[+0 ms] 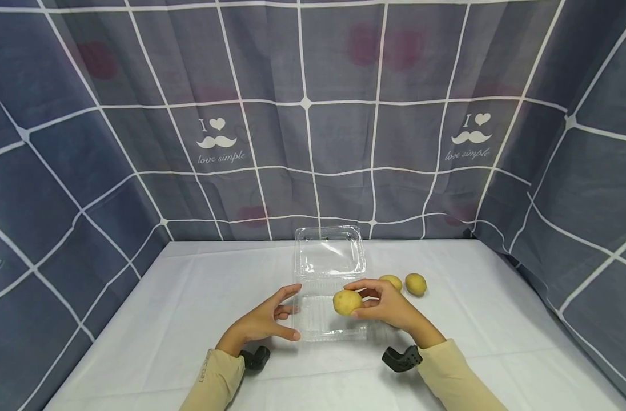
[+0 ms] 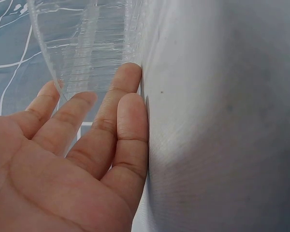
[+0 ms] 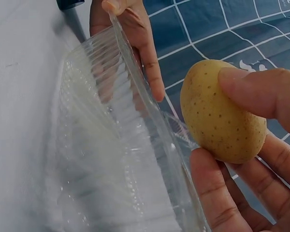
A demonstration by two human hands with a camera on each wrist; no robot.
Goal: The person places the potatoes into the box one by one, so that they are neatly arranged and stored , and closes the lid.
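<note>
A clear plastic clamshell container [image 1: 318,325] lies on the table with its lid [image 1: 330,257] folded back, away from me. My right hand [image 1: 390,305] pinches a yellow potato [image 1: 346,302] between thumb and fingers over the container's base. In the right wrist view the speckled potato [image 3: 222,113] is held above the container's rim. At the base's left side is my left hand [image 1: 264,319], its fingers spread and loosely bent. The left wrist view has those fingers [image 2: 128,77] against or very near the clear ribbed wall [image 2: 92,48]; contact is hard to tell.
Two more potatoes lie right of the container: one [image 1: 416,284] in full view, the other [image 1: 392,281] partly behind my right hand. A white cloth [image 1: 205,285] covers the table. Dark checked curtains [image 1: 344,137] stand at the back and both sides.
</note>
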